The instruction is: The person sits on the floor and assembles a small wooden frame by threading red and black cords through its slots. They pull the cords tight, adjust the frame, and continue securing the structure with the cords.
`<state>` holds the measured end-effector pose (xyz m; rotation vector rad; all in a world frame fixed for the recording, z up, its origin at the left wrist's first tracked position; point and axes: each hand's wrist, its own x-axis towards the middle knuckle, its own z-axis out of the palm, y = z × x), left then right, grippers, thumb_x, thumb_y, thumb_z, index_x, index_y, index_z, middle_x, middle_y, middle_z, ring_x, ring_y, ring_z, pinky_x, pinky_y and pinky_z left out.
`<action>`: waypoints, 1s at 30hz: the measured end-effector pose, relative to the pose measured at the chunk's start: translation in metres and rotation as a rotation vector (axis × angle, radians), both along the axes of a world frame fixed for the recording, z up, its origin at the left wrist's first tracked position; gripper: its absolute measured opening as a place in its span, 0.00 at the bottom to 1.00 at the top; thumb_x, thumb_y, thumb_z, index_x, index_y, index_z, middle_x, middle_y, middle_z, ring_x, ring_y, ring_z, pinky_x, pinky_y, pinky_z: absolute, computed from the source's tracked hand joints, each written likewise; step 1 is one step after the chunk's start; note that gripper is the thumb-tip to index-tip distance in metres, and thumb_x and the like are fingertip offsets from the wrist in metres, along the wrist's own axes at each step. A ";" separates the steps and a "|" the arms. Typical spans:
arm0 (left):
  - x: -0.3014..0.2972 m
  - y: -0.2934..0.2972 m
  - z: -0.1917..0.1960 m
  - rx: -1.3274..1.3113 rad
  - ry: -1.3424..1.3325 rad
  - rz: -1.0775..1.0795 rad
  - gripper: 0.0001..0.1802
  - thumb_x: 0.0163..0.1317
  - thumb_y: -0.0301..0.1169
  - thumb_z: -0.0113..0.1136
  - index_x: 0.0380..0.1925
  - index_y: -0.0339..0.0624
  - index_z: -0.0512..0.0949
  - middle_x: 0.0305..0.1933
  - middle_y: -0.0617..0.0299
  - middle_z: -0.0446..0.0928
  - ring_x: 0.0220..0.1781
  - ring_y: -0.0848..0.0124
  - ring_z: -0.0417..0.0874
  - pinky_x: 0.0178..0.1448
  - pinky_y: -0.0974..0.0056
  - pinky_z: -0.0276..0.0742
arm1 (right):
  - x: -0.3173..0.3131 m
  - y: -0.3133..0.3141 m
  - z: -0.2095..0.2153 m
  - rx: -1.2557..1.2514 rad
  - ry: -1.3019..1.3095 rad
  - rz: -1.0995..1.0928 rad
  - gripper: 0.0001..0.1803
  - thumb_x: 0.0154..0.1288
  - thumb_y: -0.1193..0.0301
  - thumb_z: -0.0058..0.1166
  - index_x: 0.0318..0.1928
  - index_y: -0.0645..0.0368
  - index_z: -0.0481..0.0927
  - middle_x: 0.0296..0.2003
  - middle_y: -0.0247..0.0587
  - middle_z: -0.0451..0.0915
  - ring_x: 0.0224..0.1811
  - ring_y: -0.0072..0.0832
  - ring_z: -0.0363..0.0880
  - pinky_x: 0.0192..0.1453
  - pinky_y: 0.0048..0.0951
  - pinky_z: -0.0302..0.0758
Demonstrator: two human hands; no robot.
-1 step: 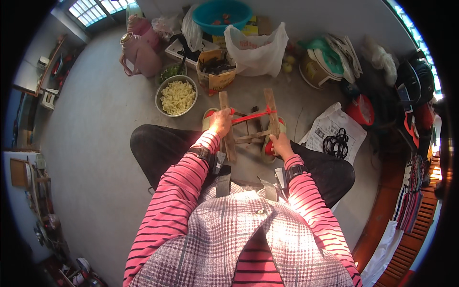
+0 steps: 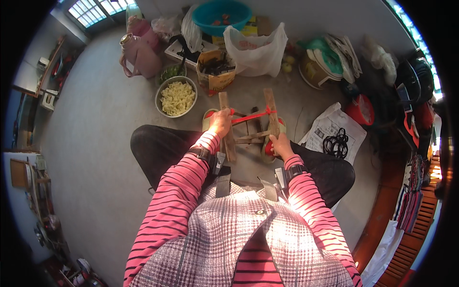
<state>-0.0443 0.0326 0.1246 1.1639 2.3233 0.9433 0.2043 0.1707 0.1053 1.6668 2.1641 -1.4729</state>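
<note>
Between my feet stands a worn wooden frame (image 2: 271, 105) with two upright bars and crosspieces, perhaps a small folding stool without its seat. A red strap (image 2: 250, 117) runs across it from one bar to the other and is wrapped around the right bar. My left hand (image 2: 220, 123) is closed around the left bar, close to the strap's left end. Lower down on the right bar, my right hand (image 2: 281, 145) grips the wood with its thumb along it. Red-and-pale shoes (image 2: 282, 125) flank the frame, partly hidden by it.
Ahead left is a metal bowl (image 2: 193, 103) of pale yellow food pieces. Behind stand a yellow box (image 2: 215, 82), a white plastic bag (image 2: 258, 52), a blue basin (image 2: 198, 20) and pink flasks (image 2: 141, 57). Black cord (image 2: 336, 144) lies on a white sheet (image 2: 321, 126) to the right.
</note>
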 end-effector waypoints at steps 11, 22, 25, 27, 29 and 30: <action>-0.013 -0.006 -0.002 0.002 -0.340 0.044 0.06 0.54 0.28 0.62 0.24 0.36 0.79 0.23 0.57 0.81 0.24 0.71 0.82 0.31 0.63 0.76 | -0.001 0.010 -0.001 -0.264 0.060 -0.034 0.19 0.69 0.64 0.54 0.42 0.73 0.72 0.26 0.50 0.79 0.21 0.37 0.82 0.21 0.37 0.77; -0.023 0.003 0.004 -0.096 -0.165 -0.087 0.06 0.53 0.26 0.62 0.22 0.34 0.81 0.20 0.58 0.81 0.20 0.69 0.82 0.29 0.64 0.78 | 0.012 0.019 -0.024 -0.309 0.148 -0.024 0.19 0.67 0.66 0.56 0.45 0.74 0.72 0.28 0.51 0.79 0.25 0.41 0.83 0.26 0.40 0.79; -0.026 0.001 0.016 -0.099 -0.264 -0.070 0.05 0.53 0.24 0.62 0.23 0.33 0.81 0.21 0.57 0.81 0.21 0.70 0.83 0.27 0.65 0.79 | 0.008 0.031 -0.039 -0.202 0.066 0.095 0.21 0.65 0.66 0.58 0.48 0.74 0.73 0.31 0.52 0.81 0.32 0.43 0.84 0.35 0.41 0.80; -0.028 -0.002 0.021 -0.101 -0.333 -0.046 0.04 0.53 0.23 0.62 0.23 0.32 0.81 0.21 0.57 0.81 0.21 0.71 0.83 0.27 0.66 0.79 | 0.009 0.036 -0.044 -0.199 0.040 0.145 0.22 0.64 0.66 0.60 0.50 0.73 0.74 0.34 0.52 0.82 0.37 0.42 0.84 0.41 0.41 0.79; -0.029 -0.003 0.024 -0.107 -0.389 -0.021 0.04 0.53 0.22 0.62 0.24 0.30 0.81 0.21 0.56 0.81 0.20 0.71 0.83 0.26 0.67 0.79 | 0.016 0.041 -0.041 -0.319 0.015 0.098 0.24 0.63 0.66 0.61 0.52 0.73 0.76 0.38 0.53 0.83 0.42 0.41 0.83 0.46 0.40 0.78; -0.029 -0.004 0.024 -0.128 -0.389 -0.013 0.04 0.50 0.23 0.63 0.24 0.33 0.82 0.21 0.54 0.81 0.22 0.68 0.83 0.29 0.64 0.80 | 0.020 0.042 -0.038 -0.296 0.050 0.152 0.24 0.63 0.66 0.62 0.52 0.72 0.76 0.39 0.53 0.83 0.42 0.41 0.83 0.46 0.39 0.78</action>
